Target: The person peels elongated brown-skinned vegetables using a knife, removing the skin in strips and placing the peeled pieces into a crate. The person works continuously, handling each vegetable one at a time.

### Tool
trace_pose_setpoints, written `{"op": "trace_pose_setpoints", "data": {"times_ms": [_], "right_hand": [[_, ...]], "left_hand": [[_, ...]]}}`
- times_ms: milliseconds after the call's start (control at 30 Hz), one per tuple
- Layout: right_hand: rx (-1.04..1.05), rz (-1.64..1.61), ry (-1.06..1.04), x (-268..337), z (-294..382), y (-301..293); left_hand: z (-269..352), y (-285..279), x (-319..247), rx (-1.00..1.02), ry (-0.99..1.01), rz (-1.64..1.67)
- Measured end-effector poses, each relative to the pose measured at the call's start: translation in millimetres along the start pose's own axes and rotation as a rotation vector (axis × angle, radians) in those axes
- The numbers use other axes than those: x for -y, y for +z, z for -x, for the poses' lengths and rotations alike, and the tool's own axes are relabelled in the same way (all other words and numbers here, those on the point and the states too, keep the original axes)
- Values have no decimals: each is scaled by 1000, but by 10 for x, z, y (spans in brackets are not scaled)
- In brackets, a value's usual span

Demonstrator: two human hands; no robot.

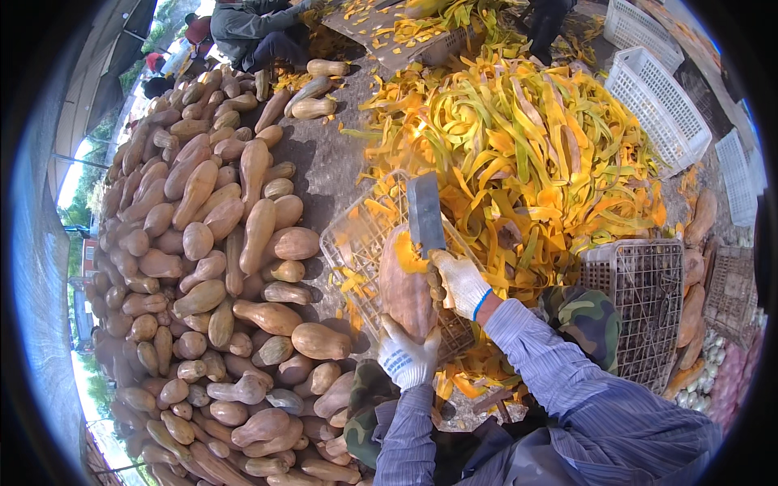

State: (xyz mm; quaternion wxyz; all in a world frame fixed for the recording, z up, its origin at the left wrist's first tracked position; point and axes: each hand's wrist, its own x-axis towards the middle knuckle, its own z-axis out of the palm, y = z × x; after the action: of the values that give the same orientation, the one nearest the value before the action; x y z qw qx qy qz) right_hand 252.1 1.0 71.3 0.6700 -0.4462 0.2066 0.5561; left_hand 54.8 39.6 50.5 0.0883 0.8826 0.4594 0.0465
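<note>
A large tan squash rests on a plastic crate in front of me. My left hand, in a white knit glove bearing blue writing, is shut on the squash's near end. With my right hand, gloved the same way, I grip a cleaver by its handle. Its broad grey blade points away from me, over the squash's far end. Beside the blade, orange flesh shows where the skin is cut away. Most of the cleaver's handle is hidden by my fingers.
To the left spreads a big pile of unpeeled squashes. A high heap of yellow and orange peelings lies beyond the crate. Another crate stands by my right knee, and white crates stand farther right. A person sits at the far left.
</note>
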Motion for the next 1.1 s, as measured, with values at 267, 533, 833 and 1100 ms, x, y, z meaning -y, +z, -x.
{"op": "trace_pose_setpoints", "data": {"times_ms": [267,533,833,1100], "right_hand": [[160,-75,-90,167,161,87],[-43,346,-474,479,175,-467],[-133,1031,-424,-44,-276,-374],[109,198,-73,168,-36,-159]], "left_hand": [[46,30,-36,-1,49,-68],[14,-2,-47,37,13,32],[-33,8,-45,71,10,20],[18,100,8,0,45,-66]]}}
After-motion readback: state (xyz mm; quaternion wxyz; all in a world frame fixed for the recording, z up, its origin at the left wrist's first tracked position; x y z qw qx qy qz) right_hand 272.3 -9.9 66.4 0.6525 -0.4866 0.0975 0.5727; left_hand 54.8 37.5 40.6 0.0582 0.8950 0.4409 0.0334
